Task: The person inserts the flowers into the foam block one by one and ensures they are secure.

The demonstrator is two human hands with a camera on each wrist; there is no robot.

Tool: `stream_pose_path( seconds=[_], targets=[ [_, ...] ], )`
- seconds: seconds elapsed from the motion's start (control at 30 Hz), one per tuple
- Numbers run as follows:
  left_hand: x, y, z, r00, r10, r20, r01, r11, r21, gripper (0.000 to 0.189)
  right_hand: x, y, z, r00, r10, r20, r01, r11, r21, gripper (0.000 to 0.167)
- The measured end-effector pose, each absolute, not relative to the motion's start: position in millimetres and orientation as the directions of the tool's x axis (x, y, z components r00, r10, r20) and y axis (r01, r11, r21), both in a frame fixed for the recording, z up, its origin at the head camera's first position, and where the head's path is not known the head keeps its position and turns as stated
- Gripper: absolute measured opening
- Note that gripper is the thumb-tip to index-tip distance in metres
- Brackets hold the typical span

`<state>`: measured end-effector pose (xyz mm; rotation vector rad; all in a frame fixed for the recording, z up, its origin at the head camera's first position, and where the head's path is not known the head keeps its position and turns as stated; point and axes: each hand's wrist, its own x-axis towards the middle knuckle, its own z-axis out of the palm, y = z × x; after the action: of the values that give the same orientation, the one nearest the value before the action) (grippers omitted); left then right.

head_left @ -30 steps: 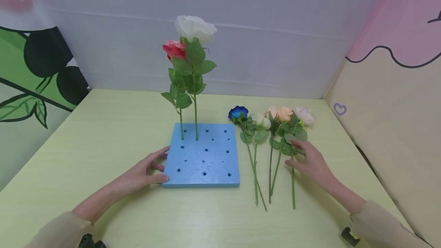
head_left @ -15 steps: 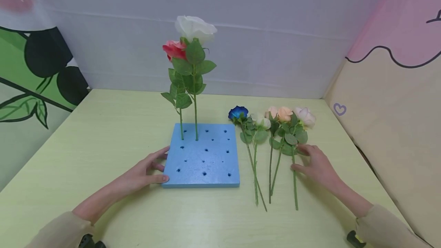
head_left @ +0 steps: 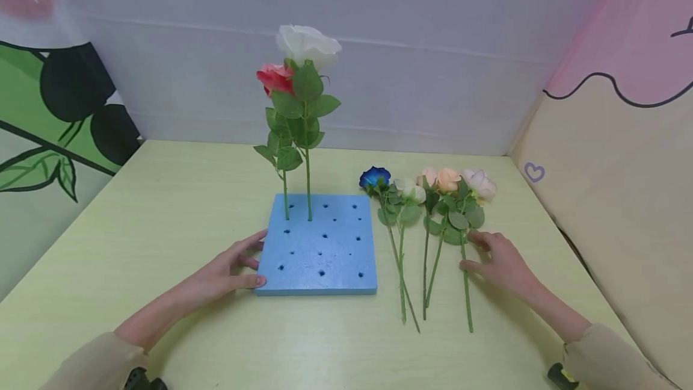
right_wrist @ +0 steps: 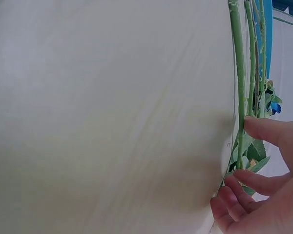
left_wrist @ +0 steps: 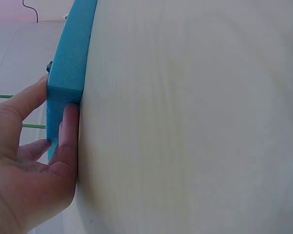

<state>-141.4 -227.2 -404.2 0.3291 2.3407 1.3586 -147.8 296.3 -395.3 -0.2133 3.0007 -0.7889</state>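
Observation:
My left hand (head_left: pixel 233 269) holds the left edge of a blue board (head_left: pixel 325 263) with small holes, its thumb at the near corner and the other fingers along the side. A white rose (head_left: pixel 307 46) and a red rose (head_left: pixel 275 79) stand upright in the board's far left holes. On the right, my right hand (head_left: pixel 500 260) touches the green stem (head_left: pixel 467 294) of a pale pink rose (head_left: pixel 479 184) lying on the table. In the right wrist view its thumb (right_wrist: pixel 263 127) and forefinger rest at the stem, spread well apart along it.
Between board and right hand lie a blue rose (head_left: pixel 375 177), a cream rose (head_left: pixel 410 190) and peach roses (head_left: pixel 447 179), their stems toward me. The pale wooden table (head_left: pixel 189 191) meets a white cloth backdrop (head_left: pixel 206 83), with a painted panel on each side.
My right hand has shifted to the right and slightly toward me, and the pale pink rose's stem has swung right with it. My left hand and the board have stayed put.

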Motion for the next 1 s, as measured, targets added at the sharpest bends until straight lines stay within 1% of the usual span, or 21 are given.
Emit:
stream_pose_path(
  seconds=[0.3,0.5,0.8,1.0],
  targets=[
    [-141.1,-228.0,-404.8,-0.886,0.406,-0.223,0.004,0.487,0.873,0.091,-151.7,297.7,-398.9,-0.986,-0.164,0.019,-0.155,0.877,-0.455,0.065],
    [-140.9,-227.8,-404.8,-0.887,0.404,-0.225,0.001,0.487,0.874,0.092,-151.5,295.4,-399.0,-0.988,-0.155,0.003,-0.141,0.884,-0.446,0.072],
    [-141.3,-227.4,-404.9,-0.886,0.403,-0.231,-0.005,0.489,0.873,0.092,-155.3,299.3,-396.9,-0.987,-0.158,-0.039,-0.119,0.861,-0.495,0.07],
    [-141.3,-227.3,-405.2,-0.889,0.396,-0.23,-0.004,0.494,0.869,0.092,-157.0,304.0,-391.0,-0.979,-0.173,-0.104,-0.091,0.839,-0.536,0.071]
  ],
)
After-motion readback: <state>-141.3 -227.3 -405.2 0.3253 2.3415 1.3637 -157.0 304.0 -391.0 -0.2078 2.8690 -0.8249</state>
